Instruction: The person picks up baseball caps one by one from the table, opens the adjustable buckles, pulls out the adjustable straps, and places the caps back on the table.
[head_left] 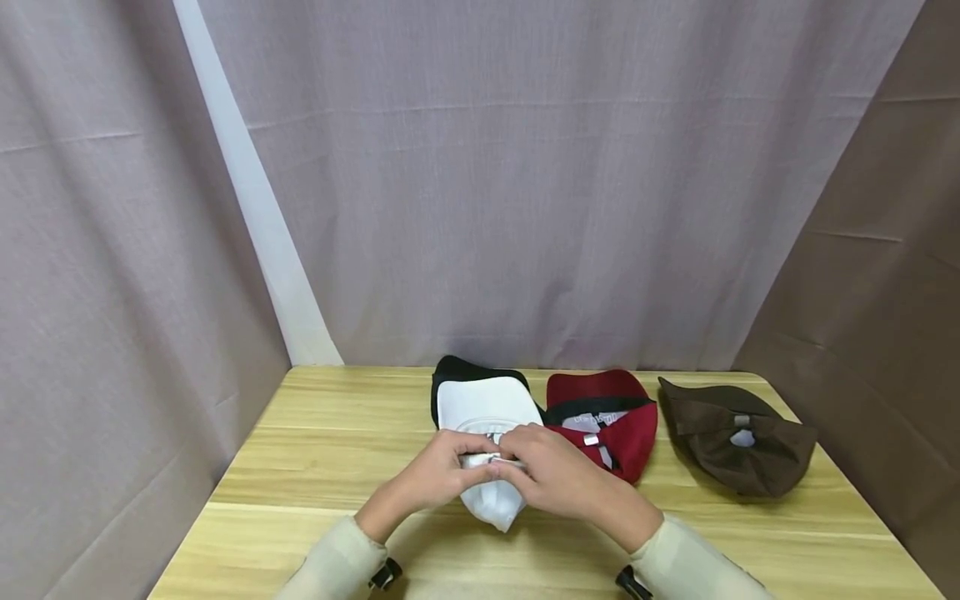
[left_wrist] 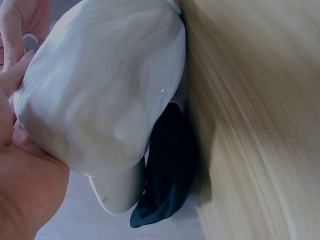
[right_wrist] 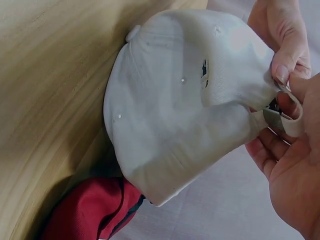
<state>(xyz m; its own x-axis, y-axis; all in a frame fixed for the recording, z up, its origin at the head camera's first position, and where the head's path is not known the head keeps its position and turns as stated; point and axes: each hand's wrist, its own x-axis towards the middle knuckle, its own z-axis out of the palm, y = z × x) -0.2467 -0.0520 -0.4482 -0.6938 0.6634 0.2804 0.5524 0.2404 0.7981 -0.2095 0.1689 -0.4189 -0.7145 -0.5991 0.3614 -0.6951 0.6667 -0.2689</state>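
Observation:
A white baseball cap point(head_left: 487, 402) sits in front of me with its brim pointing away and its crown toward me. My left hand point(head_left: 435, 473) pinches the cap's back strap from the left, thumb and fingertips at the rear opening. From the right, my right hand point(head_left: 562, 473) holds the same strap, both thumbs meeting over it. In the right wrist view the strap point(right_wrist: 295, 125) bends into a loop with a metal buckle point(right_wrist: 272, 118) between the hands. The crown point(left_wrist: 105, 85) hides most of the fingers in the left wrist view.
Behind the white brim lies a black cap point(head_left: 465, 367), partly covered. A dark red cap point(head_left: 633, 442) rests just right of my right hand. Farther right is a brown cap point(head_left: 780, 454). Curtains point(head_left: 525, 208) enclose the wooden table point(head_left: 337, 450) at the back and sides.

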